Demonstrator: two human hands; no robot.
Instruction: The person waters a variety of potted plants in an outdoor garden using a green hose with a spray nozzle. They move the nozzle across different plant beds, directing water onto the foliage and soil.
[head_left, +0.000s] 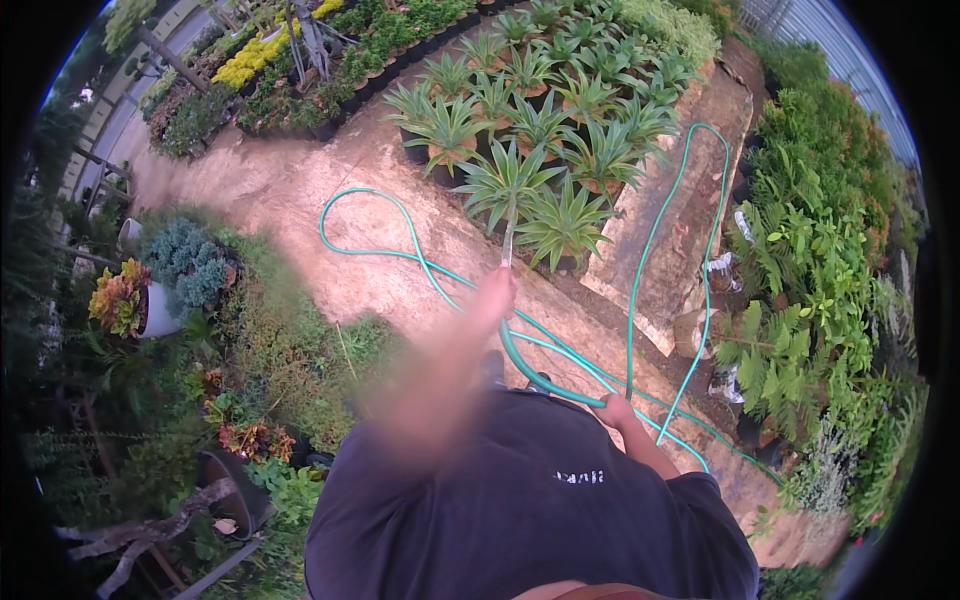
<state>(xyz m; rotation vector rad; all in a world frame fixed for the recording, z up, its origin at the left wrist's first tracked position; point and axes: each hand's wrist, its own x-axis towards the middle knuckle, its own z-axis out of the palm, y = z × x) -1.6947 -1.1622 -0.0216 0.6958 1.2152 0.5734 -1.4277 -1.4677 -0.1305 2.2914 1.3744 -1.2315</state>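
Observation:
A green garden hose (545,383) runs across the front of my body. My left hand (495,294) is closed round its end, held out ahead of me, with the forearm smeared by motion. Pale water (507,245) streams from that end toward a spiky-leaved potted plant (510,185). Farther back along the same hose, my right hand (615,410) grips it beside my right hip. A second spiky plant (563,226) stands just right of the stream. The fingers of both hands show only in part.
Hose loops (372,191) lie on the reddish ground, with another loop (640,262) at right. Rows of potted spiky plants (540,125) fill the area ahead. Ferny shrubs (785,340) line the right. At left stand a white pot (160,310) and low bushes (290,340).

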